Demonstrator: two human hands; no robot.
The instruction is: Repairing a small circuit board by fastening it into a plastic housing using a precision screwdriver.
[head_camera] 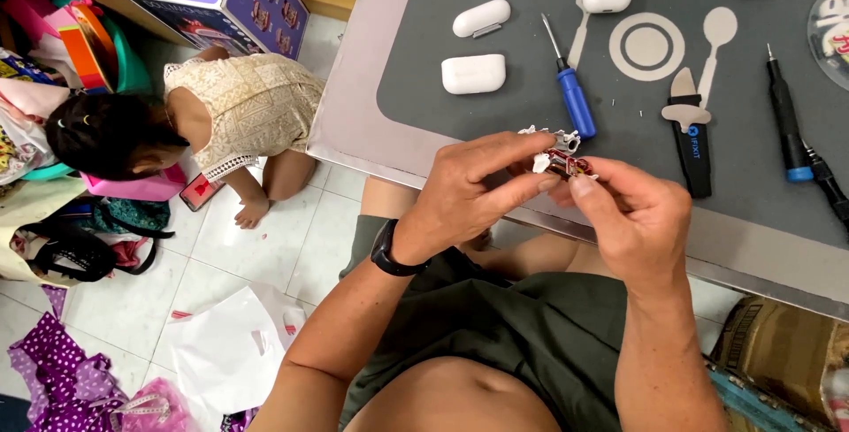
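1. We hold a small red and white part (562, 160) between both hands, just over the near edge of the desk (354, 122).
2. Our left hand (469, 193) pinches the part from the left, thumb and fingers pressed on it; a black watch (389, 253) sits on that wrist.
3. Our right hand (632, 215) pinches it from the right, thumb tip on top.
4. On the grey mat (531, 105) just beyond the part lies a blue screwdriver (570, 87); a black pry tool (692, 136) and a black driver (785, 118) lie to the right.
5. Further back are white earbud cases (474, 73).
6. On the tiled floor (248, 246) to the left, well apart from us, a child (221, 114) crouches among bags and cloth.
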